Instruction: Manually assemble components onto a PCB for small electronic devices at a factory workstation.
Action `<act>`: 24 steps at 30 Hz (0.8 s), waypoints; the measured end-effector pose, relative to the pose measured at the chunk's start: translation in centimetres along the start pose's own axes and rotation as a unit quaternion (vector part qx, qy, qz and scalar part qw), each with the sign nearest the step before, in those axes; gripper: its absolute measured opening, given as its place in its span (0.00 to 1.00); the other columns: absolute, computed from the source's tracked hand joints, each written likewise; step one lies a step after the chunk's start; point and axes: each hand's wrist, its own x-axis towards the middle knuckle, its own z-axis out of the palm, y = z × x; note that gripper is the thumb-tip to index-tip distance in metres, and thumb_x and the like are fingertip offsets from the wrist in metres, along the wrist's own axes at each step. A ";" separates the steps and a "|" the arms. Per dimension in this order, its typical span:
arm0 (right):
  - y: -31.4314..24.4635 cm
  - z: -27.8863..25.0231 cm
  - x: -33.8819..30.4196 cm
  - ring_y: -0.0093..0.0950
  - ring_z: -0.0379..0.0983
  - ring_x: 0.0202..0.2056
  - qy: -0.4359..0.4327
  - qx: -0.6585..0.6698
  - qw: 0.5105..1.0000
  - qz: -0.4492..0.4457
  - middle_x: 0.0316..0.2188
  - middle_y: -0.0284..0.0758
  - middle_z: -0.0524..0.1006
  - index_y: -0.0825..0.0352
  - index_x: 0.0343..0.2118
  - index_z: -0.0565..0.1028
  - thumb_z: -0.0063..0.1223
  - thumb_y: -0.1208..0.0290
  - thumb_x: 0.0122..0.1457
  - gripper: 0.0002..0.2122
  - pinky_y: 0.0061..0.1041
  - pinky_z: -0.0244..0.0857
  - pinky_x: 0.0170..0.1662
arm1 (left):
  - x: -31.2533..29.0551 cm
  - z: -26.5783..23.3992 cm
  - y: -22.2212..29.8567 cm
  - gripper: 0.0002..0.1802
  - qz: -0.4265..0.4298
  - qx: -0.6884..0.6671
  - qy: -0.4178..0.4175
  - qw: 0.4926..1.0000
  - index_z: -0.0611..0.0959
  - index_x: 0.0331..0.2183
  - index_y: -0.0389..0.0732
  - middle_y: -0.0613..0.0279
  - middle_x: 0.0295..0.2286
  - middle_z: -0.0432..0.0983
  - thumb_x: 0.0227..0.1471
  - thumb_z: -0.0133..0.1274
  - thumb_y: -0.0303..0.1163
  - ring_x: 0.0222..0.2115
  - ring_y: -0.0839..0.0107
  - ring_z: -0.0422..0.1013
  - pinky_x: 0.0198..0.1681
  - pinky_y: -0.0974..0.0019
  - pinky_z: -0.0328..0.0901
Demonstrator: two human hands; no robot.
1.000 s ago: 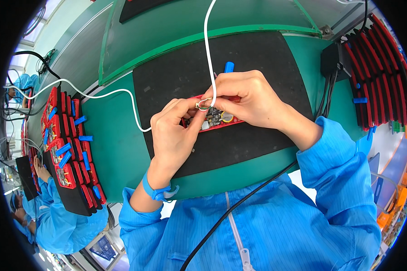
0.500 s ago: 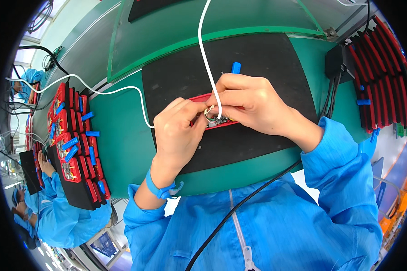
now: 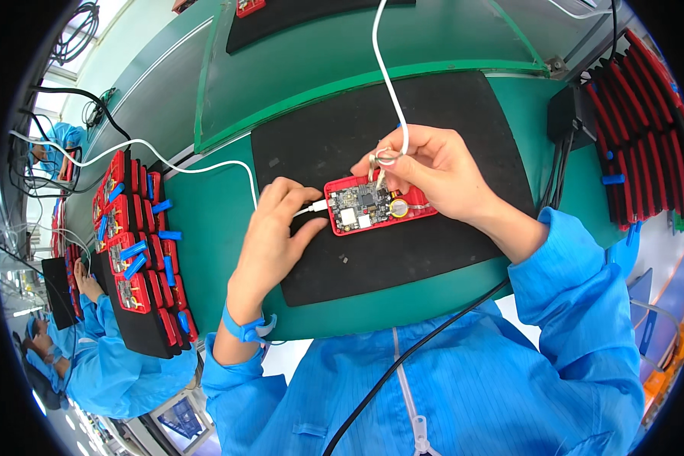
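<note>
We've R hand [image 3: 437,171] clamped on white cable's wire end [image 3: 386,160]; red-cased PCB [image 3: 368,199] just below grip. Our L hand [image 3: 270,232]: digits apart, white plug [image 3: 319,206] betw.

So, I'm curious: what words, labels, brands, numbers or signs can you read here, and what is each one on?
None that I can read.
Board: any marks are too small to make out.
Coin cell: too small to read.
Stacked red cases at left: too small and blurred.
Black box: no readable text.
Mat: no readable text.
</note>
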 end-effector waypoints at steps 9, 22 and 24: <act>0.2 0.2 -0.2 0.14 0.70 0.24 0.049 -0.004 0.997 0.056 0.29 0.36 0.80 0.72 0.37 0.74 0.48 0.79 0.60 0.05 0.15 0.65 0.27 | 0.3 0.5 -0.6 0.07 -0.014 -0.073 -0.087 0.993 0.75 0.36 0.39 0.52 0.19 0.73 0.53 0.52 0.26 0.21 0.52 0.71 0.23 0.57 0.63; -1.0 0.1 -0.2 0.19 0.76 0.29 -0.014 -0.028 0.997 0.068 0.29 0.35 0.79 0.73 0.37 0.78 0.56 0.79 0.55 0.07 0.18 0.72 0.33 | 3.0 2.3 3.3 0.09 -0.069 -0.287 0.071 0.953 0.85 0.30 0.38 0.66 0.22 0.75 0.41 0.63 0.24 0.17 0.81 0.65 0.19 0.74 0.58; -1.1 -0.1 -0.4 0.19 0.76 0.30 -0.012 -0.037 0.997 0.068 0.29 0.34 0.79 0.72 0.37 0.78 0.57 0.79 0.55 0.08 0.18 0.72 0.33 | 3.0 2.5 3.8 0.08 -0.078 -0.279 0.079 0.954 0.84 0.30 0.37 0.66 0.21 0.74 0.41 0.63 0.23 0.16 0.82 0.63 0.18 0.75 0.56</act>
